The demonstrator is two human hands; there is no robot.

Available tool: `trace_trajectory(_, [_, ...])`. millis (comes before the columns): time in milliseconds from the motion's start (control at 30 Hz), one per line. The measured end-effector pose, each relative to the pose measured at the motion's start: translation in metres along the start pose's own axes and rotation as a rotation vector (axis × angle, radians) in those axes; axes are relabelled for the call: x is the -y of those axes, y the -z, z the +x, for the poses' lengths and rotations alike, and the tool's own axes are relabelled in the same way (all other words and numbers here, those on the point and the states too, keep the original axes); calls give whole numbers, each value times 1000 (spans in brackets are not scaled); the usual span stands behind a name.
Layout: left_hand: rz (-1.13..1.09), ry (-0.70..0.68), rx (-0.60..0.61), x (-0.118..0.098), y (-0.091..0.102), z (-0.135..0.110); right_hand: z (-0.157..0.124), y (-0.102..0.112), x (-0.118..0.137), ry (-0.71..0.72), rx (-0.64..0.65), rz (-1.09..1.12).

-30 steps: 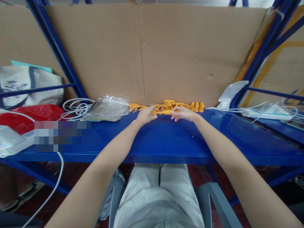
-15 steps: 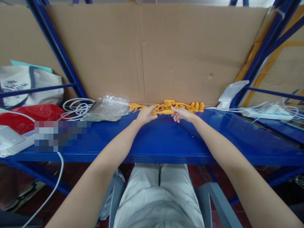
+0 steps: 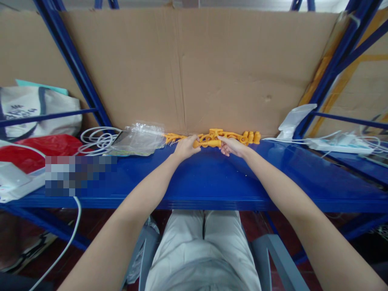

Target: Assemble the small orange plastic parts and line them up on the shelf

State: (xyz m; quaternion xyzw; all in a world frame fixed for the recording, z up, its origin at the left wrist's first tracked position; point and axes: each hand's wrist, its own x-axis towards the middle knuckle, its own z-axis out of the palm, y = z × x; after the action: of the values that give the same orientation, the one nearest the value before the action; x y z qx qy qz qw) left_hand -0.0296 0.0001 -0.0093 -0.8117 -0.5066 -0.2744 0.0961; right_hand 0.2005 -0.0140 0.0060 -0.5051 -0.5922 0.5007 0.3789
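Note:
Near the back of the blue tabletop, my left hand (image 3: 186, 148) and my right hand (image 3: 232, 146) are at opposite ends of a yellow-orange plastic piece (image 3: 210, 143). This piece is slim and rounded, lying level, with a round boss toward its left part. Closed fingers of my left hand pinch its left end; thumb and fingers of my right hand close on its right end. Behind it, along the cardboard, lie more yellow-orange plastic parts (image 3: 251, 137), some curved and some cup-shaped. Branching yellow-orange parts (image 3: 172, 137) with a thin chain show left of my left hand.
Clear plastic bags (image 3: 139, 139) and a coiled white cable (image 3: 98, 139) lie on the left, near a red bag (image 3: 45, 147) and a white power strip (image 3: 21, 188). A cardboard sheet (image 3: 212, 68) closes off the back. Blue rack posts (image 3: 327, 76) stand at both sides.
The view tips very slightly, so the scene sits a little lower. My hands keep their places at the plastic piece, with only a tiny shift at the right hand.

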Motion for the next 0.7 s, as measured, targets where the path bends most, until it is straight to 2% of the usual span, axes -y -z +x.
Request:
trace_trajectory(167, [-21,22,1,1,-2,1,3,2,-1,-65,22,13])
trace_trajectory(300, [-90,12,-11,8,-6,3,2,0,-1,14,30,91])
trace_trajectory(433, [-219,-3,-54,19,-10,8,1,-2,2,133,-120,139])
trace_trajectory(533, [-248,40,-124,31,-12,10,7,3,3,245,-242,152])
trace_trajectory(600, [-152,129,-121,40,-12,10,16,8,4,332,-318,130])
trace_trajectory(700, [26,345,-2,52,-13,7,33,12,5,481,-451,23])
